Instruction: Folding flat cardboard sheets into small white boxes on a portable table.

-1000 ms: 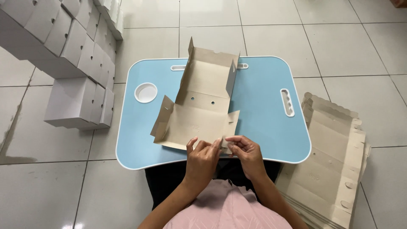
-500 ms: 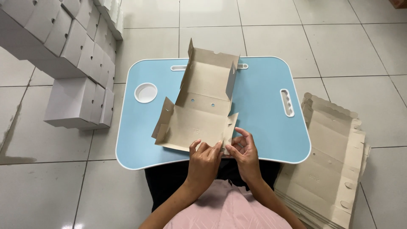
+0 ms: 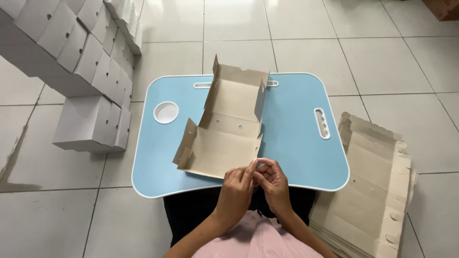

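A brown cardboard box blank (image 3: 224,143) lies partly folded on the blue lap table (image 3: 296,153), its far end and side flaps standing upright. My left hand (image 3: 236,191) and my right hand (image 3: 273,185) meet at the blank's near right corner. The fingertips of both hands pinch the edge there. My fingers hide the small part they grip.
A stack of flat cardboard blanks (image 3: 373,191) lies on the tiled floor to the right. Several folded white boxes (image 3: 81,71) are piled at the left and back left. The table has a round cup recess (image 3: 166,112) and a slot (image 3: 322,123).
Both hands have drawn closer together and slid a little right along the blank's near edge, towards its corner. The upright flaps have barely moved.
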